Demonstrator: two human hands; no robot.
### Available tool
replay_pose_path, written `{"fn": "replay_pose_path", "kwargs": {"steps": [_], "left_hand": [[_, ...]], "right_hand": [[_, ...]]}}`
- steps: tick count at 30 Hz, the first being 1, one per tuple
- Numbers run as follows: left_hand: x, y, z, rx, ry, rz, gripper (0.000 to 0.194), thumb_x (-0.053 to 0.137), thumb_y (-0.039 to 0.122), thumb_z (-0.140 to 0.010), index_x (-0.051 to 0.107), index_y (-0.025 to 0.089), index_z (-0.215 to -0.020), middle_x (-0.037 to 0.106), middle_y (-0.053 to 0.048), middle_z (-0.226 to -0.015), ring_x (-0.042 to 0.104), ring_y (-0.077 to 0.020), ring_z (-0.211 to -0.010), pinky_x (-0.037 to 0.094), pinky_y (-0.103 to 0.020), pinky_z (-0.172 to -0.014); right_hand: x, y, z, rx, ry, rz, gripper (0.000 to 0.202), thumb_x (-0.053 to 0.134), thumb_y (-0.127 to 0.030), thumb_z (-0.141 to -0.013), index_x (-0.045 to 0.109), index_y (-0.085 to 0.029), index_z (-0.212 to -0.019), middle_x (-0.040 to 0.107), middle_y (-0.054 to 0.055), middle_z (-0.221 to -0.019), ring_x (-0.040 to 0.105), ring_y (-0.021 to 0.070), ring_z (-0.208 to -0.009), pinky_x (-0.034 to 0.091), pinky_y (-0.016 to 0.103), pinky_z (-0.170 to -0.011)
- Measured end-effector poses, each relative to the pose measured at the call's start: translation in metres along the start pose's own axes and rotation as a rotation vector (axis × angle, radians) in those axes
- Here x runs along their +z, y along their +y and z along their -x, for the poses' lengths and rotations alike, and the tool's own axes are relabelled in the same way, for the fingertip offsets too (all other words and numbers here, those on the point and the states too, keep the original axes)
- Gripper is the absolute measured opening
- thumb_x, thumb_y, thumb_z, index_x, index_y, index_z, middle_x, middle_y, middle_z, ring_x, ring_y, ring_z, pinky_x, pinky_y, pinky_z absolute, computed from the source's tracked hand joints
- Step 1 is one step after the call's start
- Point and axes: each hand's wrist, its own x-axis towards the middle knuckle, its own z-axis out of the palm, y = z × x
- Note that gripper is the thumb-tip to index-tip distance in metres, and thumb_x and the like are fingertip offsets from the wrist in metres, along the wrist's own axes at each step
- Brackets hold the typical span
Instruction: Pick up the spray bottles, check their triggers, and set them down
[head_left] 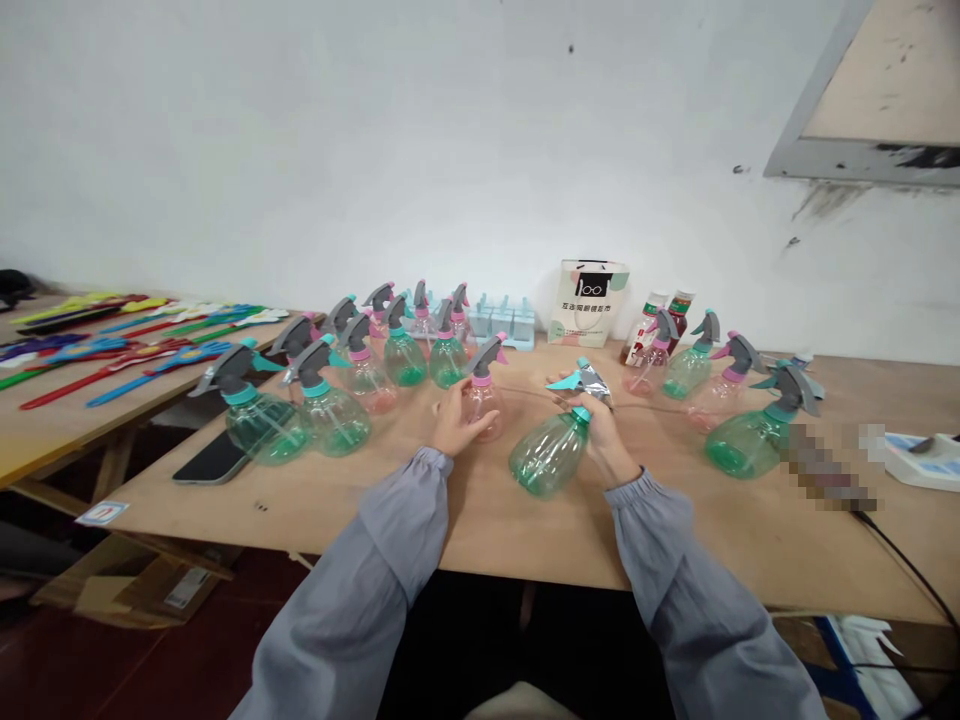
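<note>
My left hand [459, 420] is closed round a pink spray bottle [486, 408] with a grey head, which stands upright on the table [525, 545]. My right hand [606, 440] grips a green spray bottle [551, 455] by its neck, tilted so that its base points down and left. The head of this green bottle has a turquoise trigger and shows a shiny patch. To the left of my hands several green and pink spray bottles [335, 415] are grouped. On the right stand more of them, the nearest being a green spray bottle [746, 440].
A paper bag [590, 310], pale blue moulds [504, 322] and two red-filled bottles [643, 325] line the wall. A phone [212, 462] lies at the left edge. Farther left, another table holds colourful strips [127, 370]. A cable [911, 550] runs down on the right.
</note>
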Motion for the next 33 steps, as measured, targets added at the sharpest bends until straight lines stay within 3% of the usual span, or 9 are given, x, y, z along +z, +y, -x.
{"fn": "replay_pose_path", "kwargs": {"steps": [5,11,16,21,25,33], "left_hand": [[-0.001,-0.001,-0.001,0.004,-0.011,0.017,0.072,0.078,0.04,-0.075,0.046,0.021,-0.136,0.06,-0.015,-0.137,0.057,-0.0343,-0.128,0.032,-0.056,-0.113],[0.0,0.0,-0.001,0.001,-0.007,0.018,0.072,0.08,0.039,-0.074,0.046,0.021,-0.136,0.061,-0.015,-0.136,0.057,-0.0352,-0.128,0.032,-0.057,-0.112],[-0.001,0.0,0.0,0.01,-0.009,0.02,0.07,0.079,0.038,-0.075,0.046,0.021,-0.135,0.062,-0.014,-0.136,0.057,-0.0341,-0.127,0.031,-0.057,-0.111],[-0.001,-0.001,-0.001,0.01,-0.007,0.025,0.071,0.079,0.038,-0.075,0.046,0.021,-0.135,0.061,-0.014,-0.136,0.057,-0.0346,-0.127,0.033,-0.056,-0.11],[-0.001,-0.002,-0.001,0.009,-0.008,0.031,0.071,0.08,0.039,-0.074,0.046,0.023,-0.134,0.061,-0.014,-0.136,0.057,-0.0346,-0.127,0.033,-0.056,-0.111],[-0.001,-0.001,-0.001,-0.003,-0.01,0.023,0.073,0.081,0.04,-0.073,0.046,0.022,-0.135,0.062,-0.014,-0.135,0.058,-0.0354,-0.126,0.032,-0.058,-0.112]], "right_hand": [[0.005,-0.004,0.002,-0.031,0.057,0.008,0.036,0.072,-0.041,-0.062,0.067,-0.027,-0.095,0.079,0.004,-0.094,0.073,0.0276,-0.104,0.06,0.042,-0.086],[-0.013,-0.004,-0.005,-0.147,0.282,0.051,0.044,0.079,-0.051,-0.067,0.071,-0.024,-0.1,0.078,0.004,-0.1,0.075,0.0237,-0.095,0.062,0.04,-0.087],[-0.037,-0.011,-0.014,-0.292,0.451,0.269,0.037,0.081,-0.052,-0.067,0.073,-0.021,-0.085,0.074,0.001,-0.081,0.072,0.0206,-0.078,0.06,0.036,-0.076],[-0.056,-0.023,-0.017,-0.381,0.595,0.475,0.033,0.077,-0.051,-0.068,0.066,-0.02,-0.067,0.056,-0.004,-0.06,0.056,0.0145,-0.061,0.049,0.029,-0.06],[-0.063,-0.032,-0.016,-0.453,0.653,0.597,0.033,0.073,-0.049,-0.071,0.06,-0.019,-0.064,0.047,-0.004,-0.06,0.045,0.0123,-0.06,0.041,0.028,-0.057],[-0.075,-0.035,-0.018,-0.523,0.696,0.68,0.03,0.07,-0.045,-0.074,0.061,-0.018,-0.063,0.046,-0.003,-0.061,0.046,0.0146,-0.063,0.045,0.031,-0.062]]}}
